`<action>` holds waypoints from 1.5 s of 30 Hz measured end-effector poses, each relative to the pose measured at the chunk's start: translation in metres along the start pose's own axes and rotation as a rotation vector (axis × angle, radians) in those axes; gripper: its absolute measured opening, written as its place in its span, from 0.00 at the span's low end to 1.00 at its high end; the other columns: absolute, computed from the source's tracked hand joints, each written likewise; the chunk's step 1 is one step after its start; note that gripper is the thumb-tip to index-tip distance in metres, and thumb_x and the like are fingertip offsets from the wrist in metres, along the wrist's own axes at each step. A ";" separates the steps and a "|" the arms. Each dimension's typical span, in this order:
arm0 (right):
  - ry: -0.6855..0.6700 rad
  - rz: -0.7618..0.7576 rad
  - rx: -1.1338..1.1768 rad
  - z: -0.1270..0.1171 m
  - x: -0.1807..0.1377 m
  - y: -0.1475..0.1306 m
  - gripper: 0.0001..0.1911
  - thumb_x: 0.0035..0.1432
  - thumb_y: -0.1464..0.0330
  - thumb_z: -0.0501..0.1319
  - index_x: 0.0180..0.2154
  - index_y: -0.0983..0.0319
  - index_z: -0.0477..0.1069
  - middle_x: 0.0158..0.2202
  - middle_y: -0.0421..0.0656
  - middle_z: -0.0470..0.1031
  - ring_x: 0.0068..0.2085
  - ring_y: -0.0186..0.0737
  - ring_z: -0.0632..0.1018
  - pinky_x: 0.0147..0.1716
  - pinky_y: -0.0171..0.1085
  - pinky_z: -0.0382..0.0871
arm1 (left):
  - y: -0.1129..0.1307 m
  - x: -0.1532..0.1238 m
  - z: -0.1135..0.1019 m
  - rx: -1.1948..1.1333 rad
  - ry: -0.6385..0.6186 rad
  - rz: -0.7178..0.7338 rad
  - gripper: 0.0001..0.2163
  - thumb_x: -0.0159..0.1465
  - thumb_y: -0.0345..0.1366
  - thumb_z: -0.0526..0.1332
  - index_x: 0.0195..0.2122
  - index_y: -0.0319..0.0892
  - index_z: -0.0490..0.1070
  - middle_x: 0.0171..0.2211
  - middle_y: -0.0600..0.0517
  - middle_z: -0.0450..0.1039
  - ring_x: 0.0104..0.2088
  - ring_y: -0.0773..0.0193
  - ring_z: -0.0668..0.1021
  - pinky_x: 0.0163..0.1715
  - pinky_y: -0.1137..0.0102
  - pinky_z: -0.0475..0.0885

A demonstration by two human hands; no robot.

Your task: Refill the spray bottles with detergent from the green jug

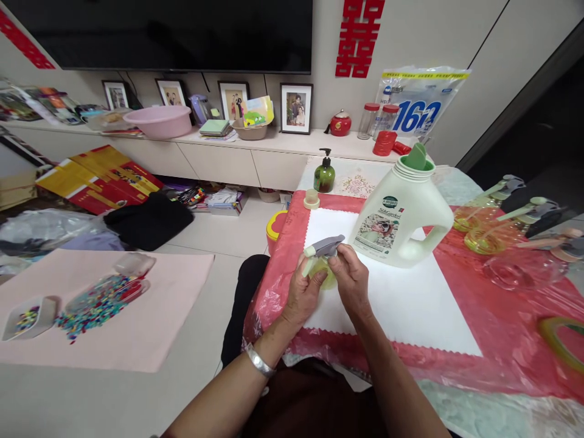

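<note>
Between my hands is a spray bottle (325, 247) with a grey and pale-green trigger head and yellowish liquid in its clear body. My left hand (302, 293) wraps round its near left side, below the nozzle. The fingers of my right hand (354, 278) close on the neck just under the head, hiding part of it. Right of my hands a large pale-green detergent jug (401, 213) stands upright on a white sheet (410, 304); its green spout (416, 157) shows, uncapped. A pale cap (312, 199) rests at the sheet's far left corner.
More spray bottles (490, 234) stand at the right, beside a roll of tape (563, 344). A green pump bottle (324, 175) is at the table's back on the red cover (274, 292). Colourful small pieces (98, 307) lie spilled on a pink sheet (182, 304) to the left.
</note>
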State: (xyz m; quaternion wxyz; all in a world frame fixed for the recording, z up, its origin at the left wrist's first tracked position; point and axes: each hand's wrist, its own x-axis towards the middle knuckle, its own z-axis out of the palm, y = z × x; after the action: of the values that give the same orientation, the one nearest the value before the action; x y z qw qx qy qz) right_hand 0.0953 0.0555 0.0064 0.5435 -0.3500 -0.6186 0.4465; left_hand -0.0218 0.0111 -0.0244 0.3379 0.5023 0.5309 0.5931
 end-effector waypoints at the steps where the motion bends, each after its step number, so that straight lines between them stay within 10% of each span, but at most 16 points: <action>1: 0.008 0.005 0.006 0.001 0.000 0.000 0.15 0.64 0.57 0.62 0.44 0.62 0.72 0.43 0.44 0.71 0.46 0.39 0.72 0.51 0.36 0.66 | 0.000 0.000 0.000 -0.020 -0.011 0.011 0.21 0.69 0.49 0.60 0.60 0.47 0.69 0.58 0.46 0.74 0.60 0.52 0.76 0.63 0.54 0.70; 45: -0.051 -0.029 0.088 -0.002 -0.001 0.007 0.17 0.66 0.59 0.64 0.52 0.59 0.72 0.51 0.45 0.73 0.53 0.42 0.75 0.57 0.41 0.68 | 0.007 -0.004 0.006 0.107 0.006 0.211 0.22 0.73 0.46 0.54 0.66 0.48 0.62 0.65 0.44 0.68 0.66 0.54 0.69 0.67 0.56 0.64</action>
State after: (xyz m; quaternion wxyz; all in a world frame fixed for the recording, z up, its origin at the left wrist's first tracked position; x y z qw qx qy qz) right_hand 0.0965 0.0577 -0.0002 0.5487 -0.3053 -0.6170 0.4744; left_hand -0.0147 0.0079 -0.0189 0.2448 0.5707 0.5070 0.5977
